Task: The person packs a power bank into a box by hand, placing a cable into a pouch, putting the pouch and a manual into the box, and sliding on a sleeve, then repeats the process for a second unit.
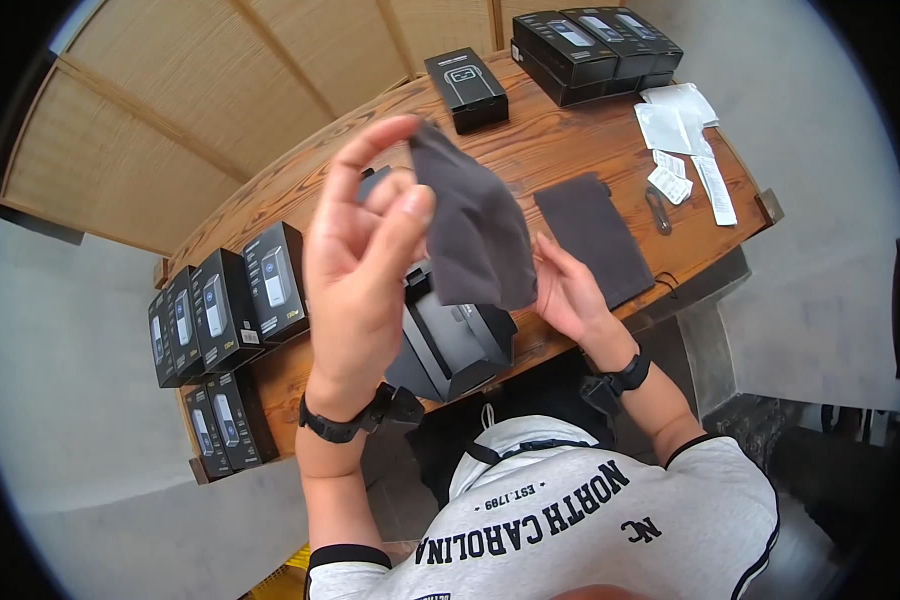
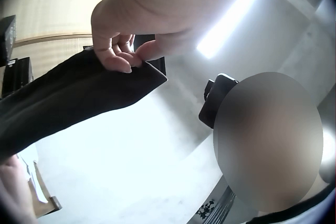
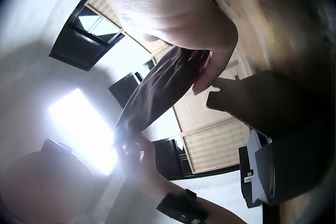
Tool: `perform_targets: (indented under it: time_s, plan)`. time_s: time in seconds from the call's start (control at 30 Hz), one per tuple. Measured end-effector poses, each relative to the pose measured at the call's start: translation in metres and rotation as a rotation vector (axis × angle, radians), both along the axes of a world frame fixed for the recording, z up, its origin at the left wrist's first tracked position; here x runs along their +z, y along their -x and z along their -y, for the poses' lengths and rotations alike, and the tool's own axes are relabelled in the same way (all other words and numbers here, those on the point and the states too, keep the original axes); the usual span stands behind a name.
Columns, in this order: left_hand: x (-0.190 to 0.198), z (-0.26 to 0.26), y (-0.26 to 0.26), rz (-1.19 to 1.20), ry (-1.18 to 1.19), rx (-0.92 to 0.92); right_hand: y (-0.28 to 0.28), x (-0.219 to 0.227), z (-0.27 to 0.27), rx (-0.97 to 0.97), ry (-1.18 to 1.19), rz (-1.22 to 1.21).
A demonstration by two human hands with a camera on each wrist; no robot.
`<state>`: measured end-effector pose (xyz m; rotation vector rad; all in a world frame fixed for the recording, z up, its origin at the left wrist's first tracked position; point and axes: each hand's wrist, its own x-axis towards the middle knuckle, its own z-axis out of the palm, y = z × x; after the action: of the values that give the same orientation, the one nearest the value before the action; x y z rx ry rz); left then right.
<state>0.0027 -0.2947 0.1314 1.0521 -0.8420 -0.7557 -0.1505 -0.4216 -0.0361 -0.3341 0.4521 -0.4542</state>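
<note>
A dark grey cloth pouch is held up above the table, stretched between both hands. My left hand pinches its upper edge between thumb and fingers; in the left wrist view the fingertips grip the corner of the cloth. Lower down, my right hand holds the pouch's other end, and in the right wrist view its thumb closes over gathered fabric. Beneath the pouch stands an opened black box with its flaps up, partly covered. A second grey pouch lies flat beside my right hand.
Black printed boxes are stacked at the table's left end, and more boxes at the far right. One black box stands at the back. White papers and a small dark cable lie on the right.
</note>
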Motion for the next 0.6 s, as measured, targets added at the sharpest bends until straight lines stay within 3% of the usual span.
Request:
perform_targets:
  time_s: [0.07, 0.1, 0.17, 0.27, 0.4, 0.47, 0.53, 0.6]
  plan:
    - [0.007, -0.002, 0.001, -0.049, 0.089, 0.077, 0.016, -0.017, 0.014, 0.341, 0.170, 0.318]
    - [0.010, -0.004, 0.002, -0.044, 0.116, 0.120, 0.026, -0.017, 0.020, 0.326, 0.171, 0.313]
    - [0.011, -0.011, -0.003, -0.047, 0.145, 0.184, 0.047, -0.009, 0.032, 0.520, 0.357, 0.149]
    - [-0.005, -0.022, -0.012, -0.039, 0.191, 0.243, 0.070, 0.003, 0.055, 0.144, 0.731, -0.213]
    - [-0.021, -0.036, -0.013, -0.091, 0.170, 0.188, 0.107, -0.050, 0.124, -0.487, 1.218, -0.737]
    - [-0.026, -0.037, -0.012, -0.096, 0.190, 0.170, 0.118, -0.058, 0.148, -0.530, 1.339, -0.883]
    - [-0.028, -0.034, -0.008, -0.190, 0.240, 0.090, 0.123, -0.063, 0.155, -0.464, 1.325, -0.988]
    - [-0.033, -0.036, -0.011, -0.182, 0.223, 0.083, 0.119, -0.057, 0.154, -0.361, 1.508, -1.185]
